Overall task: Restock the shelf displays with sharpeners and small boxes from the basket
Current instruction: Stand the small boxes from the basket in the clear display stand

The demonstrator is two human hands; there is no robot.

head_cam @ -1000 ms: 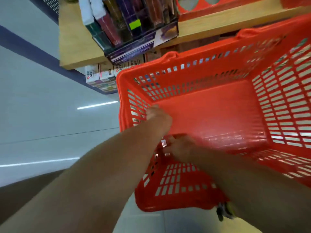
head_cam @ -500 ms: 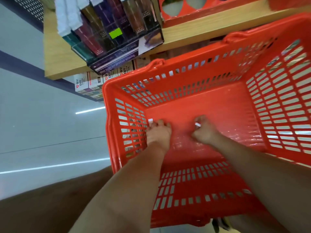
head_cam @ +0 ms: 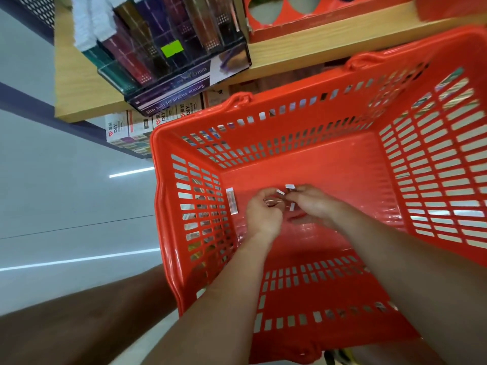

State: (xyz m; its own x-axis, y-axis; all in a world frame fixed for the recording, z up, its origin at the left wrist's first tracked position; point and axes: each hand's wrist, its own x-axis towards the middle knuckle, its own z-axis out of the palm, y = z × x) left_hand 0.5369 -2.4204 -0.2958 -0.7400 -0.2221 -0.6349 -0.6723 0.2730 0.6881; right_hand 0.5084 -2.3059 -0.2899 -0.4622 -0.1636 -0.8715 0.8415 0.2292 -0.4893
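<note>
**A:** Start big. What sits beyond the hands?

**B:** One wooden shelf [head_cam: 79, 96], up past both hands. It carries one dark eraser display [head_cam: 179, 85] and one red card tray [head_cam: 303, 25] with round cut-outs. Below it is one red basket [head_cam: 290, 122], and both hands are down on its floor.

**A:** What are the hands doing?

**B:** The left hand [head_cam: 263, 217] has its fingers curled round something small and brownish. The right hand [head_cam: 315, 206] pinches small pieces [head_cam: 280, 191]. The two hands meet fingertip to fingertip. I count three white bits there, and more may be hidden in the palms.

**A:** Is anything loose?

**B:** One slim clear box [head_cam: 232, 204]. It lies flat on the basket floor, just beside the left hand on its outer side, against the basket's left wall. Its long axis runs away from the person, along that wall.

**A:** So which hand takes it?

**B:** The left, I judge. It is much nearer, while the right would have to cross over. A sideways reach with the fingers closing across the box's short width looks right, but that hand is full, so it may need to pass its load over first.
</note>
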